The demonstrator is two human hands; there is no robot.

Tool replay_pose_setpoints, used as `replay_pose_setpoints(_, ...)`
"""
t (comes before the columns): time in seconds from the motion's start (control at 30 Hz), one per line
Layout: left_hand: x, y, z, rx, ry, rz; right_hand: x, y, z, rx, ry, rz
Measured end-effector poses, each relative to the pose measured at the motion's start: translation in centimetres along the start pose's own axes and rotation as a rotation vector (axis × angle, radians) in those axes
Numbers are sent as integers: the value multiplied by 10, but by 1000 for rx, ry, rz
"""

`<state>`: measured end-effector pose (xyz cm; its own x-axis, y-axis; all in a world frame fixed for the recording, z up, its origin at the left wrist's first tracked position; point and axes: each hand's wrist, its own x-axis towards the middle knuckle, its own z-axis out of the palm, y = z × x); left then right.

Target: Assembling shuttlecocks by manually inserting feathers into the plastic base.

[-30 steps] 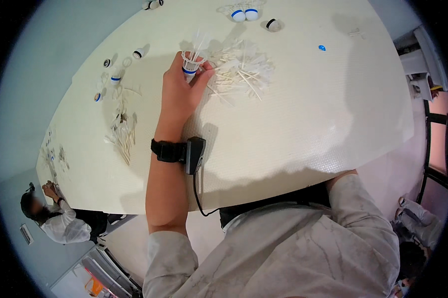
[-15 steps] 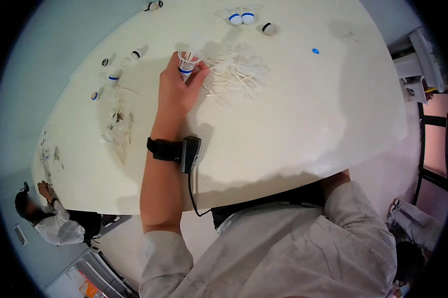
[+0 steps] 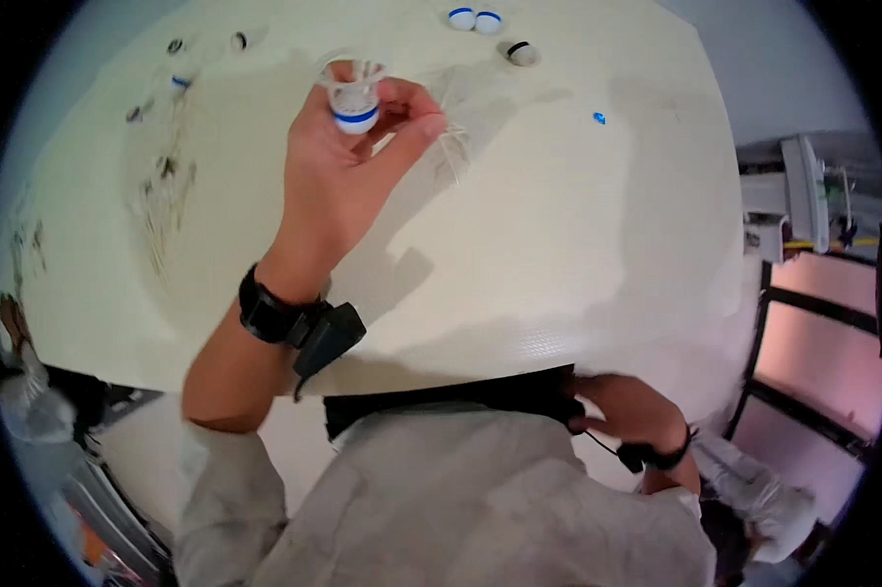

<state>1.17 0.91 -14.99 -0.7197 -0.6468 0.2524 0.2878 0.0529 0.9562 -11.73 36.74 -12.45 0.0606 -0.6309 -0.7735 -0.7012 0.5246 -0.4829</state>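
My left hand (image 3: 338, 171) is raised over the table, closed around a shuttlecock (image 3: 356, 112) with a white rounded base, a blue band and a see-through skirt facing away from me. The thumb and forefinger reach out to the right and their tips meet. Just beyond them show pale thin sticks and feather pieces (image 3: 455, 157), blurred and partly hidden by the hand; whether the fingertips touch any, I cannot tell. My right hand (image 3: 622, 406) is low at my waist, below the table's near edge. Its fingers are blurred against dark cloth.
Two blue-banded shuttlecock bases (image 3: 475, 20) and a black-banded one (image 3: 522, 54) sit at the far side of the table (image 3: 529, 284). A small blue piece (image 3: 598, 118) lies to the right. Left are several more bases (image 3: 180, 82) and scattered feather bits (image 3: 167, 196). Another person (image 3: 30, 401) sits far left.
My view has shifted. My left hand, still holding the shuttlecock, has come up closer and covers more of the feather pile. My right hand, earlier hidden, now shows at my waist.
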Motion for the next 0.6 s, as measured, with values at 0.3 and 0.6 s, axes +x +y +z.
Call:
replay_pose_setpoints(0.3,-26,-4,8,-166,25,-88,89,-101,-150,508,535,-456)
replay_pose_setpoints(0.6,-27,-11,12,-46,23,-175,157,-81,-135,895,654,-638)
